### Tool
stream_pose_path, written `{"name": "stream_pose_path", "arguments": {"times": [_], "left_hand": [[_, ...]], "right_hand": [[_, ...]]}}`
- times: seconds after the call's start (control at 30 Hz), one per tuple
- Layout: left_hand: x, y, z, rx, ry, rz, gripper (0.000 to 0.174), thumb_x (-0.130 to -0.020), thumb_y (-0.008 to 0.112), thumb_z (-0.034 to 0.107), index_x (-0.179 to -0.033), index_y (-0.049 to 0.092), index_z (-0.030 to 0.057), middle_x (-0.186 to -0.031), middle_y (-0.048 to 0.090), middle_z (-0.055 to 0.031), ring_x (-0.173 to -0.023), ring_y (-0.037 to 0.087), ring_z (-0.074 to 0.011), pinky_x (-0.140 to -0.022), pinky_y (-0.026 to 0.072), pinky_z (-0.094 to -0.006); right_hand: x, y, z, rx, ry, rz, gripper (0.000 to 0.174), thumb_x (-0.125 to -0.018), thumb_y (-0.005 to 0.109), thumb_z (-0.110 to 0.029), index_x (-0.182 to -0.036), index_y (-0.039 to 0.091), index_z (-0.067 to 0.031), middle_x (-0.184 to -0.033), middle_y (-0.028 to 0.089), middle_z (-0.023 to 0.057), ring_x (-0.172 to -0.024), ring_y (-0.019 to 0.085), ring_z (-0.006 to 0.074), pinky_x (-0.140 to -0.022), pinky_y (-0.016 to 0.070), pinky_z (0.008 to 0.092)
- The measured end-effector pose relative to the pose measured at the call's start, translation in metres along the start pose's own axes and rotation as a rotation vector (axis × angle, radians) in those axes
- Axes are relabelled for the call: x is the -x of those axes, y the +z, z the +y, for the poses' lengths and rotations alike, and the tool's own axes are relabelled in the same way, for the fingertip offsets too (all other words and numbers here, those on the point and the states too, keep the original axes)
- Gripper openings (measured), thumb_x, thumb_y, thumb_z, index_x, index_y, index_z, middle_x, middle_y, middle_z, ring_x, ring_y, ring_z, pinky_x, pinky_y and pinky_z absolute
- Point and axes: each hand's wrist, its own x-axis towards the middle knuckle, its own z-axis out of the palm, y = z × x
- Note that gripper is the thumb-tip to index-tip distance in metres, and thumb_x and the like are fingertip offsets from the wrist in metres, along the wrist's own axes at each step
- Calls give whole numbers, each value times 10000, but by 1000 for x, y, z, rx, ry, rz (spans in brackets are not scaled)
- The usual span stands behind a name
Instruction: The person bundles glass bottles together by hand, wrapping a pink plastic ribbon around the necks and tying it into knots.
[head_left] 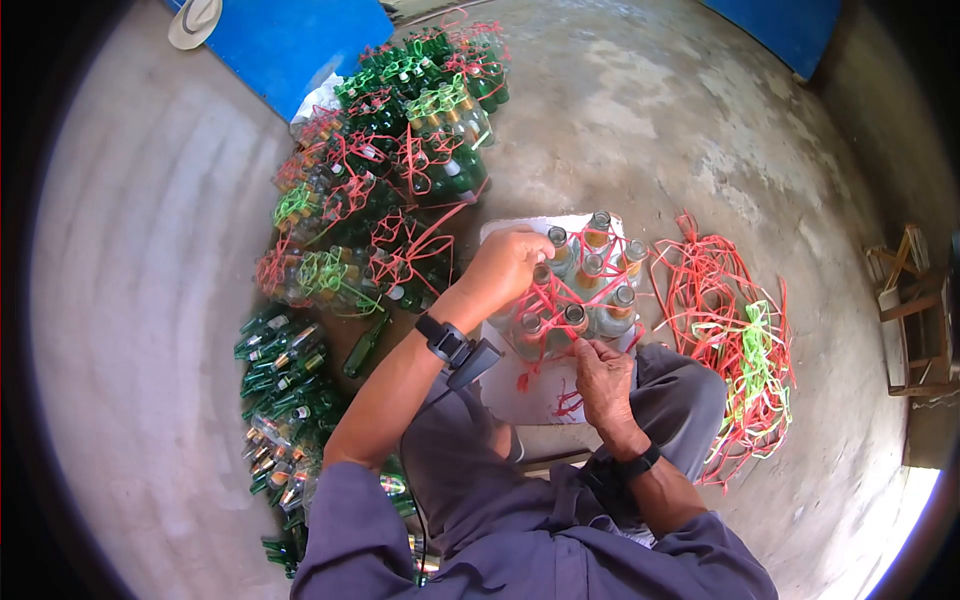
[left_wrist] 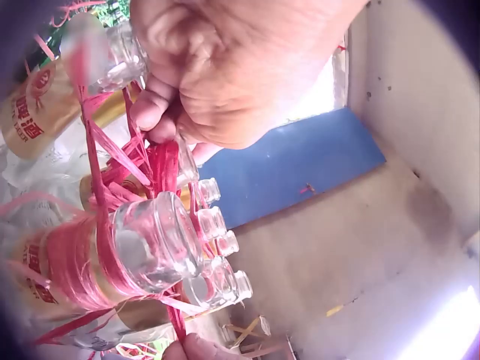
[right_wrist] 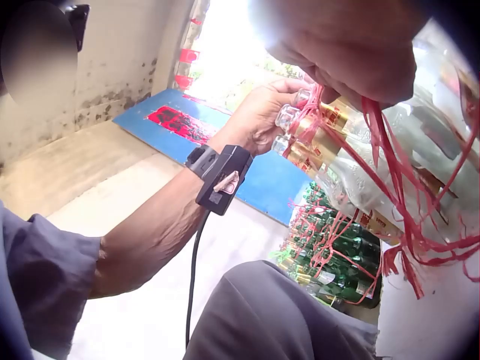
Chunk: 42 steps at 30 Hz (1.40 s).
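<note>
Several clear glass bottles (head_left: 614,318) with gold labels stand upright in a cluster, red plastic string (left_wrist: 97,165) wound round and between their necks. At the far left side of the cluster, my left hand (head_left: 510,265) pinches the red string beside a bottle mouth; its fingertips are partly hidden under the palm in the left wrist view. My right hand (head_left: 605,385) is at the near side and grips a strand of the string between thumb and fingers. Loose string ends (right_wrist: 401,262) hang below it. A white board (head_left: 500,375) lies under the bottles.
Many green and clear bottles (head_left: 375,120), tied in bundles with red and green string, crowd the floor to the left. More bottles (head_left: 280,370) lie on their sides nearer. A heap of red and green string (head_left: 735,350) is on the right, a wooden stool (head_left: 915,320) beyond.
</note>
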Motion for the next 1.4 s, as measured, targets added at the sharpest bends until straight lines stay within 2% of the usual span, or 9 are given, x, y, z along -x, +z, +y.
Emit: {"name": "stream_pose_path", "arguments": {"times": [0.2,0.27,0.37,0.4,0.5,0.7,0.83,1.0,1.4], "left_hand": [[25,-2,15,6,7,89,180,-887,661,18,-1058,717,3,-999,702,-165,-895,691,-331,-794,553,-387],[50,-4,30,-117,179,195,361,-868,719,155,-1195,667,12,-1195,674,-170,-1080,644,-365,-970,503,-445],[82,-5,50,-296,179,115,532,-826,765,263,-1287,617,44,-1382,594,-165,-1253,554,-378,-1101,387,-524],[89,-2,52,-338,148,47,560,-804,783,233,-1300,608,41,-1489,529,-147,-1300,529,-362,-1135,338,-556],[93,9,44,-385,133,93,597,-786,792,188,-1329,586,51,-1536,495,-134,-1313,531,-336,-1136,343,-562],[101,22,45,-339,-52,57,647,-783,773,103,-1389,548,111,-1572,471,-97,-1328,544,-280,-1118,360,-580],[105,27,41,-343,16,120,668,-783,766,79,-1410,542,123,-1563,486,-86,-1328,544,-288,-1101,373,-588],[105,29,44,-287,14,195,702,-744,795,55,-1394,540,117,-1504,541,-110,-1253,588,-268,-1081,352,-477],[105,33,47,-247,33,257,647,-748,759,13,-1358,553,75,-1441,585,-141,-1273,570,-298,-1055,369,-467]], "right_hand": [[6,-5,-2,117,-98,-24,305,-1002,637,-209,-839,726,33,-623,520,-52,-575,425,40,-515,347,256],[7,-5,-6,127,-92,-27,310,-997,641,-207,-823,721,37,-623,519,-52,-584,430,42,-524,356,263],[8,-5,-9,142,-78,-37,321,-989,645,-205,-795,712,42,-629,526,-46,-600,441,47,-540,371,271],[9,-5,-9,148,-75,-45,325,-986,644,-205,-785,708,42,-634,534,-40,-606,448,50,-549,378,273],[9,-3,-6,208,-209,-42,316,-987,637,-199,-791,708,38,-645,549,-26,-622,463,56,-560,393,278],[23,-18,-4,264,-217,-73,306,-987,644,-194,-793,697,37,-645,553,-15,-631,477,58,-570,411,290],[22,-31,-3,278,-172,-65,300,-983,649,-191,-792,691,36,-637,553,-14,-629,481,57,-580,416,287],[21,-29,2,335,-255,-31,313,-973,649,-231,-790,708,15,-654,545,-47,-631,463,52,-576,387,272],[26,-20,8,385,-317,-32,313,-981,644,-216,-788,695,25,-602,496,-35,-607,448,54,-560,391,290]]}}
